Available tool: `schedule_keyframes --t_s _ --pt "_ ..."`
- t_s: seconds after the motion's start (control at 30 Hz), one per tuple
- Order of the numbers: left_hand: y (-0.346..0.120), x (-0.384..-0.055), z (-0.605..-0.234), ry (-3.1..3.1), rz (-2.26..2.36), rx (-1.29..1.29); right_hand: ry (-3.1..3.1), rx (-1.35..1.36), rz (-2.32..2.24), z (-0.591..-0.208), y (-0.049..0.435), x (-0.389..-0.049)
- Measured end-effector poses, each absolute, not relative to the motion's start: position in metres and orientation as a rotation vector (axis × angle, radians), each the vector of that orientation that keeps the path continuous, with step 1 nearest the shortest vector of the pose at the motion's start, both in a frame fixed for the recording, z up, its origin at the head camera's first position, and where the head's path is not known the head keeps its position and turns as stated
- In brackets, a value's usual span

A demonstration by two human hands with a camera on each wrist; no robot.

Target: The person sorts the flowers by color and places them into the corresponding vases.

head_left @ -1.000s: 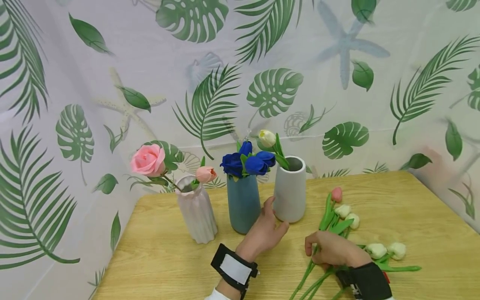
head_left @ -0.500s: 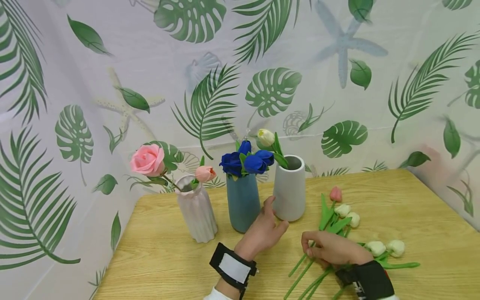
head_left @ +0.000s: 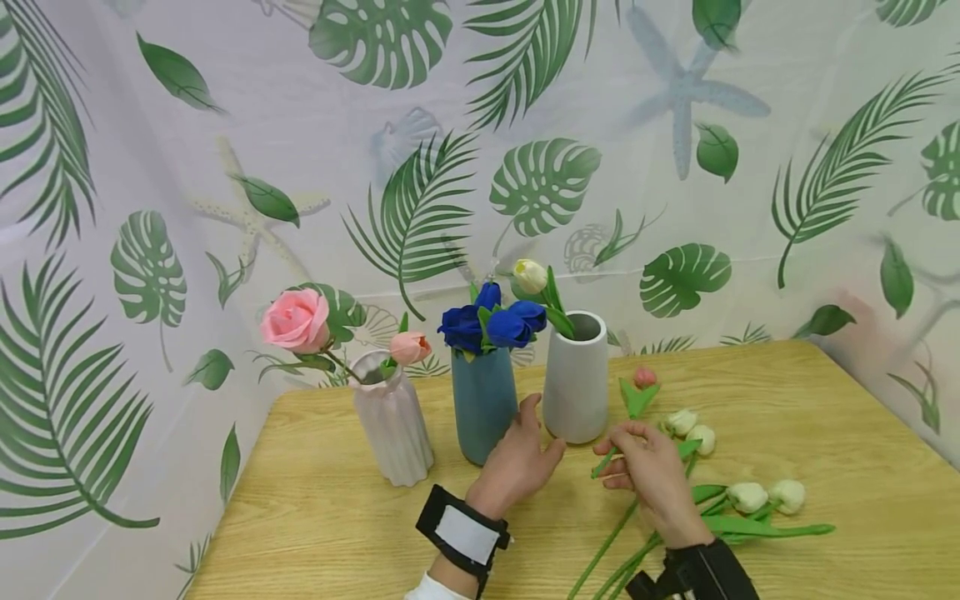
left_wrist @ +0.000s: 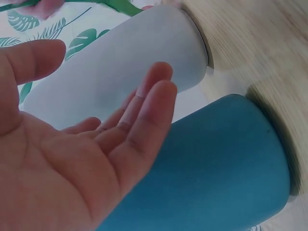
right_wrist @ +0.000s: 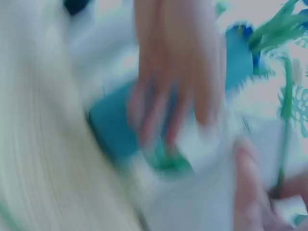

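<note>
My right hand [head_left: 656, 475] pinches the green stem of a pink tulip [head_left: 644, 377], which is raised over the table with its bloom pointing to the back. In the blurred right wrist view, a green stem [right_wrist: 287, 96] rises from the fingers. My left hand [head_left: 517, 467] holds nothing; its fingers reach between a blue-teal vase [head_left: 483, 408] and a smooth white vase [head_left: 576, 383]. The left wrist view has the palm facing up, fingers slightly bent, overlapping the teal vase [left_wrist: 216, 168]. Blue flowers [head_left: 495, 323] fill the teal vase, and one white tulip [head_left: 530, 276] leans in the white one.
Several white tulips [head_left: 747, 497] lie on the wooden table [head_left: 300, 533] at the right, stems toward the front. A ribbed pale vase [head_left: 392, 425] at the left holds a pink rose [head_left: 296, 319] and a peach tulip [head_left: 410, 347]. A leaf-patterned cloth [head_left: 465, 100] hangs behind.
My right hand has picked the pink tulip out from among the lying tulips and moved it up and left toward the white vase. The left hand has hardly moved.
</note>
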State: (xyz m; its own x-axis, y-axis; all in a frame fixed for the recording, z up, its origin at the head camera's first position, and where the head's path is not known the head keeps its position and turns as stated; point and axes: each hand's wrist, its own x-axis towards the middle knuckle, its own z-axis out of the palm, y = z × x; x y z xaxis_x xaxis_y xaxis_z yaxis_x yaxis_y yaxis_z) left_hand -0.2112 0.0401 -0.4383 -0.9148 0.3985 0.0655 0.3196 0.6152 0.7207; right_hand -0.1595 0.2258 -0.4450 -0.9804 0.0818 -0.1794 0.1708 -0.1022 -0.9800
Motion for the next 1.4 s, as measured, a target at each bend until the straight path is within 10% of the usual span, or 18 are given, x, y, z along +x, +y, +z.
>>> schedule_keyframes --t_s 0.33,1.4 --pt "0.038 -0.211 -0.438 2.754 1.173 0.587 1.113 0.532 -2.714 -0.447 0.204 -0.153" --pt "-0.044 -0.209 -0.412 2.647 0.902 0.572 1.285 0.479 -2.673 -0.445 0.204 -0.156"
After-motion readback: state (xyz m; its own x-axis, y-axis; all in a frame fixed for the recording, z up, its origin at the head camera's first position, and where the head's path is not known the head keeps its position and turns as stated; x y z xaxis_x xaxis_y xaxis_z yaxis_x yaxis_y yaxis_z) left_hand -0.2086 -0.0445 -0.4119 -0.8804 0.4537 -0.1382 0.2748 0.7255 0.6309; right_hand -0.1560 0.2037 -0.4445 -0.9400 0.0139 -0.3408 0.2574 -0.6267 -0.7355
